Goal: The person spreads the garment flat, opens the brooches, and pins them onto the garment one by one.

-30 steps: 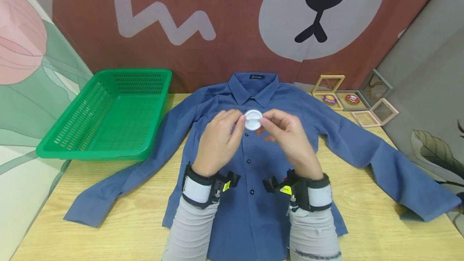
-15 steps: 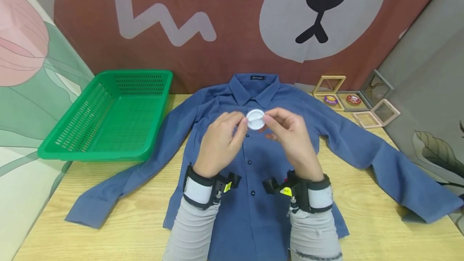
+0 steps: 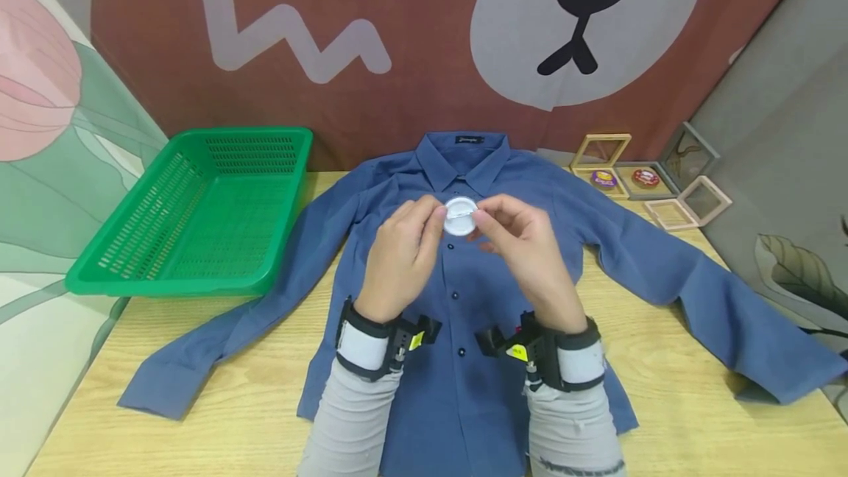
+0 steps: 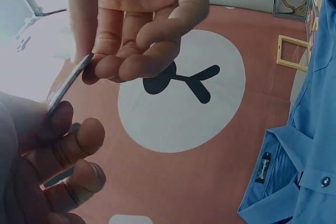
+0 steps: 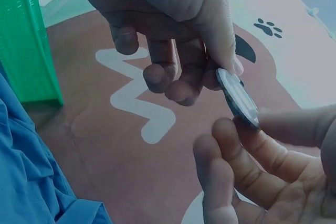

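Observation:
A round pin badge [image 3: 460, 216] is held up over the chest of a blue shirt [image 3: 503, 300], its white back and metal pin facing the head camera. My left hand [image 3: 401, 260] pinches its left edge between thumb and fingers. On the opposite edge, my right hand [image 3: 530, 256] pinches it near one end of the pin. Both wrist views show the badge [image 5: 239, 99] nearly edge-on between the two sets of fingertips. The badge's front is hidden from the head camera. The shirt lies buttoned and spread out, sleeves wide, collar at the far side.
At the left, a green basket [image 3: 281, 271] overlaps the shirt's sleeve. Small hinged frames stand open at the back right; two hold a purple badge [image 3: 603, 179] and a red badge [image 3: 645, 177]. A brown cloth [image 3: 298, 116] with a bear face hangs behind the wooden table [image 3: 252, 433].
Both hands keep their pinch on the badge. It has shifted and tilted only slightly, and the pin's line across its back sits at a slightly different angle.

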Action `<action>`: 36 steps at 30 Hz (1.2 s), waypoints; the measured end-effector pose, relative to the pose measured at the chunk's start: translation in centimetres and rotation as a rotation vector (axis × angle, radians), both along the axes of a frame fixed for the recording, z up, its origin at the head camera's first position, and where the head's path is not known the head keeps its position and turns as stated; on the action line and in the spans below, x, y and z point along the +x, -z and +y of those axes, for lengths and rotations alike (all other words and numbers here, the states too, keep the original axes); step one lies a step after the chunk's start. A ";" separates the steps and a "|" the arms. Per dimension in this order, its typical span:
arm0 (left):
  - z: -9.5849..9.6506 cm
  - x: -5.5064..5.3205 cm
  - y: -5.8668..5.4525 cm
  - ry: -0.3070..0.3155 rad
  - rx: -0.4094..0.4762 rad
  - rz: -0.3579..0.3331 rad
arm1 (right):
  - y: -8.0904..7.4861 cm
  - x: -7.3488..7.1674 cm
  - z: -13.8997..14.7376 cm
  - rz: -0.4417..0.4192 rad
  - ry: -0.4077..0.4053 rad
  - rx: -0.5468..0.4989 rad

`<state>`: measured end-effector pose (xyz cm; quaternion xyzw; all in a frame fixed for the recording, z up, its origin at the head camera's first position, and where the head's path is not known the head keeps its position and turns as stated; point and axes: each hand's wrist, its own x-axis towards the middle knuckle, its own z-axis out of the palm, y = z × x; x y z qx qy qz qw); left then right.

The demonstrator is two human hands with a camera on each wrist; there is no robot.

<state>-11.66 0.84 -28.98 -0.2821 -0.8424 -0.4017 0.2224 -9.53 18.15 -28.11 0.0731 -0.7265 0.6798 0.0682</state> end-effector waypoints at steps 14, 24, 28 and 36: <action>-0.2 0.0 0.4 0.021 -0.032 0.026 | 0.4 0.0 -1.2 0.098 0.006 0.048; -0.5 -0.4 0.3 0.020 -0.062 0.074 | 0.4 -0.3 -1.8 0.104 0.057 0.068; -0.5 -0.4 0.2 0.018 -0.075 0.064 | 0.4 -0.3 -1.8 0.094 0.054 0.057; -0.9 -0.4 0.2 0.023 -0.073 0.049 | 0.4 -0.5 -1.4 0.073 -0.002 0.054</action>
